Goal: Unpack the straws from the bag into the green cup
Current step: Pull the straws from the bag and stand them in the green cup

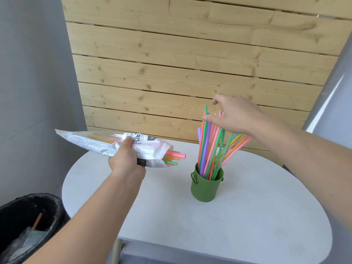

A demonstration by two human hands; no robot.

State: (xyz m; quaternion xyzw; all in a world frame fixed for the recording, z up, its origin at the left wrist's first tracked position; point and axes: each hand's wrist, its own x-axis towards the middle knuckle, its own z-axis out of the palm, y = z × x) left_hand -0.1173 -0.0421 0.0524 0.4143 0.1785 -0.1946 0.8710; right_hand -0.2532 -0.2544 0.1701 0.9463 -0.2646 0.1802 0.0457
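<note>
A green cup (206, 187) with small side handles stands on the white table (171, 216), right of centre. Several coloured straws (209, 149) stand in it, fanning up and to the right. My right hand (234, 115) hovers at their upper ends, fingers loosely spread, thumb and fingertips touching the tops. My left hand (125, 159) grips a white plastic bag (99, 141) around its middle and holds it roughly level above the table's left edge. Pink, orange and green straws (174, 158) stick out of the bag's open right end.
A black bin (51, 210) lined with a bag stands on the floor at the lower left, with scraps and an orange straw inside. A wooden plank wall (190, 63) rises right behind the table. The table's front edge is near me.
</note>
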